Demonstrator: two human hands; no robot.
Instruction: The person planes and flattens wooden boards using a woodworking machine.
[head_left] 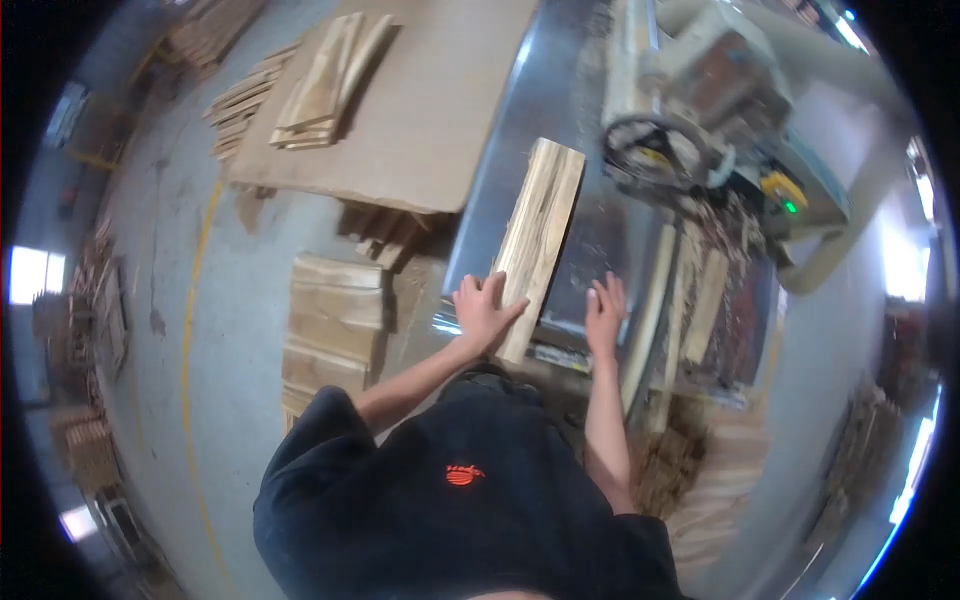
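Note:
A long wooden board [545, 210] with streaky brown grain lies lengthwise on the dark metal machine table [590, 240], its near end close to my body. Over the board's left edge rests my left hand [484, 312], fingers spread and thumb reaching across the wood near that end. My right hand [605, 315] is to the right of the board, apart from it, above the table with its fingers extended and nothing in them.
A saw-like machine with a round handwheel [655, 152] stands at the right. Narrow offcuts [706, 305] lie beside a curved rail [652, 310]. Several boards [325, 85] sit on a cardboard-coloured sheet [430, 120] at left, with stacked boards [333, 325] below.

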